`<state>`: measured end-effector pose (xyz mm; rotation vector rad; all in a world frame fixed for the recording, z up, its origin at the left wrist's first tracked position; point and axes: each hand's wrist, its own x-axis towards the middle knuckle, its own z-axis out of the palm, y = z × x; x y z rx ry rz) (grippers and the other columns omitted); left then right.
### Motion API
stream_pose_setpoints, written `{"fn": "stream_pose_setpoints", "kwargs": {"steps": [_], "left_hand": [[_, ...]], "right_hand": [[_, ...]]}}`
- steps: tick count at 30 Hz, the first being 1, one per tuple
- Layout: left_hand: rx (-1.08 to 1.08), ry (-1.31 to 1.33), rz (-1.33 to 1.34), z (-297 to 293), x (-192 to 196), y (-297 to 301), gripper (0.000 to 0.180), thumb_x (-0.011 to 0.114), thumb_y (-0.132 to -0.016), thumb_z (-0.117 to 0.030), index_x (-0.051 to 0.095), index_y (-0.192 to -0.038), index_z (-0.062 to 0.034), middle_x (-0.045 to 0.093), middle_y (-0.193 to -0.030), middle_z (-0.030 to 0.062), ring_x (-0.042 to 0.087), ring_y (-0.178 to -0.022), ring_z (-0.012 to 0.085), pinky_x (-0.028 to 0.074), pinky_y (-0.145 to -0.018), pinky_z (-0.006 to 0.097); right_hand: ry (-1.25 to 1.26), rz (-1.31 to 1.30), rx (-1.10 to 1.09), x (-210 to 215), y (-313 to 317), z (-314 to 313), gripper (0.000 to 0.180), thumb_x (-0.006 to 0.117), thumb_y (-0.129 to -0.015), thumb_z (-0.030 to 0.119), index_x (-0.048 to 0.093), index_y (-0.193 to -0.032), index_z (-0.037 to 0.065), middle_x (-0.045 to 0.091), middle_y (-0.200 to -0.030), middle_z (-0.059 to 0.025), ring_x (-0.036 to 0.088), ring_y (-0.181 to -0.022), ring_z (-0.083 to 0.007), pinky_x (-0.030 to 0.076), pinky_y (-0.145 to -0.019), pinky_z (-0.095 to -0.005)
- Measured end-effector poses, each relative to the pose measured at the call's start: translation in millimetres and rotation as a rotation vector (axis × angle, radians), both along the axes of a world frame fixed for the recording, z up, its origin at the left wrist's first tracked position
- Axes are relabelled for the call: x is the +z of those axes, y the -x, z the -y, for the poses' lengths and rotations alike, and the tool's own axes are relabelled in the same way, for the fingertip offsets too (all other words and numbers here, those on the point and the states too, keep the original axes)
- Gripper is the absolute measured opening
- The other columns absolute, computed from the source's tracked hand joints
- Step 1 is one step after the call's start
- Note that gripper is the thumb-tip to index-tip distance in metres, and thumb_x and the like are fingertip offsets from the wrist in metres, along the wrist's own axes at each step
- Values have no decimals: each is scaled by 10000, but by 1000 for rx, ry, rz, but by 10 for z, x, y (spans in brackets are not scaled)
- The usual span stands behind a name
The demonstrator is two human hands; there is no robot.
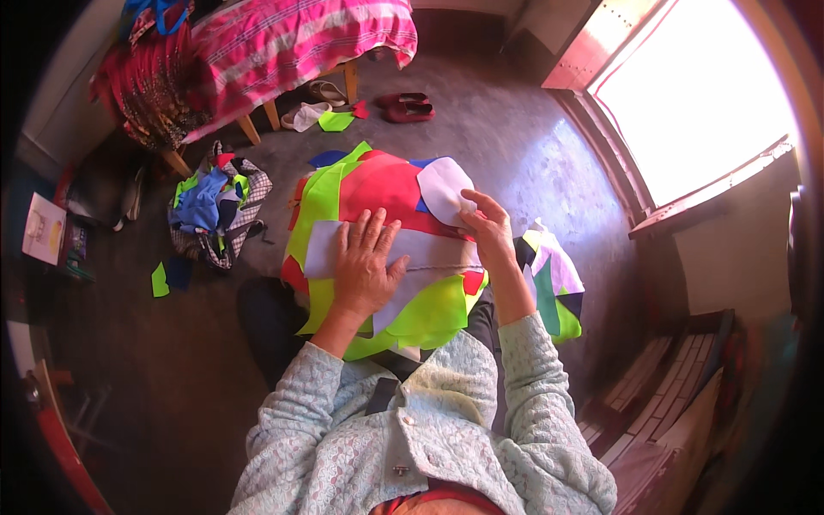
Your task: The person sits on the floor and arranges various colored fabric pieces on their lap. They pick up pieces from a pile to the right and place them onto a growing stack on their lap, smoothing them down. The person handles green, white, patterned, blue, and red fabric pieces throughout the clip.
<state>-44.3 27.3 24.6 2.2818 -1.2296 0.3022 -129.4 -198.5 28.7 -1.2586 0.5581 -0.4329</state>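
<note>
Across my lap lies a heap of fabric pieces in red [378, 184], neon yellow-green [433, 309] and blue. My left hand [365, 266] rests palm down, fingers spread, on a pale lavender fabric strip [438, 251] that runs across the heap. At the heap's far right, my right hand [489, 227] pinches the edge of a rounded pale lavender fabric piece [442, 189] between thumb and fingers. This piece overlaps the red and blue cloth beneath it. What supports the heap underneath is hidden.
A checked bag [245, 223] stuffed with scraps stands on the left floor. More scraps [554, 275] lie right of my lap. Red shoes [405, 107] sit ahead, near a bed with a pink checked cover [300, 39]. A bright opening [687, 94] is at right, a slatted bench [657, 386] below it.
</note>
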Motion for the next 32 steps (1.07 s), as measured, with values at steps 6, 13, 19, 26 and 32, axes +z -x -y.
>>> {"fn": "stream_pose_setpoints", "kwargs": {"steps": [6,13,19,26,32], "left_hand": [[-14,-14,16,40,27,5,536,595,-846,-357,531,-1309,-94,447,-1415,145,377,-1331,324,226,-1106,525],[-11,-75,59,48,9,2,526,536,-888,-390,510,-1338,-117,435,-1435,117,369,-1344,313,231,-1104,512],[-27,-129,109,52,-53,-5,525,492,-927,-396,471,-1377,-127,407,-1462,96,344,-1366,285,225,-1111,471],[-29,-142,126,49,-53,-36,517,495,-930,-397,473,-1373,-132,418,-1452,97,356,-1356,293,238,-1108,487],[-32,-152,88,44,-86,-53,589,507,-911,-481,460,-1385,-134,405,-1462,104,343,-1362,296,220,-1113,487]], "right_hand": [[196,-14,17,-15,15,-122,356,656,-818,24,625,-1172,48,560,-1103,-70,611,-771,-116,556,-650,-262],[1361,-192,-345,262,-20,-394,553,723,-744,242,566,-1258,112,375,-1408,-201,379,-1277,-362,319,-1036,-457],[1454,-226,58,-110,-113,-466,633,547,-858,520,468,-1378,166,323,-1481,-181,291,-1381,-337,204,-1111,-515],[1271,-96,130,-175,-79,-384,594,508,-893,523,463,-1364,163,398,-1429,-164,318,-1365,-330,194,-1118,-520],[843,125,-185,-449,341,137,491,669,-832,379,576,-1236,117,481,-1342,-173,563,-1127,-346,424,-991,-505]]}}
